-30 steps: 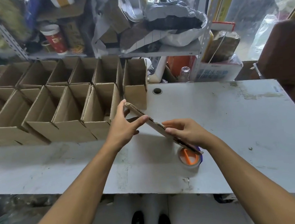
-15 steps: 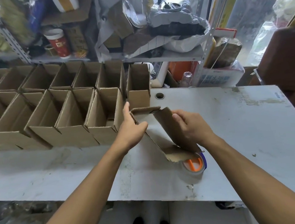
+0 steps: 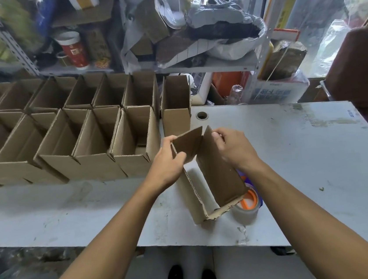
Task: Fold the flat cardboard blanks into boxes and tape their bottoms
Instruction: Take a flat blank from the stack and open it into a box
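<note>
Cardboard box (image 3: 215, 177), light but stiff, squared up over the desk (image 3: 294, 149).
Left hand (image 3: 166, 164) and right hand (image 3: 234, 149) each pinch a far flap; hold by the creases.

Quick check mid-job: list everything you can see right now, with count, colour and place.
Box being folded: one, brown, table centre, opened into a sleeve.
Finished boxes: two rows, brown, open tops, table's left; full count cut off.
Tape roll: one, clear with orange core, partly behind the sleeve.
Table: one, white, scuffed.
Red cup: one, back shelf.
Shelf clutter: bags, cardboard, mixed.
Left hand: grips the sleeve's left wall.
Right hand: grips its right wall.
</note>
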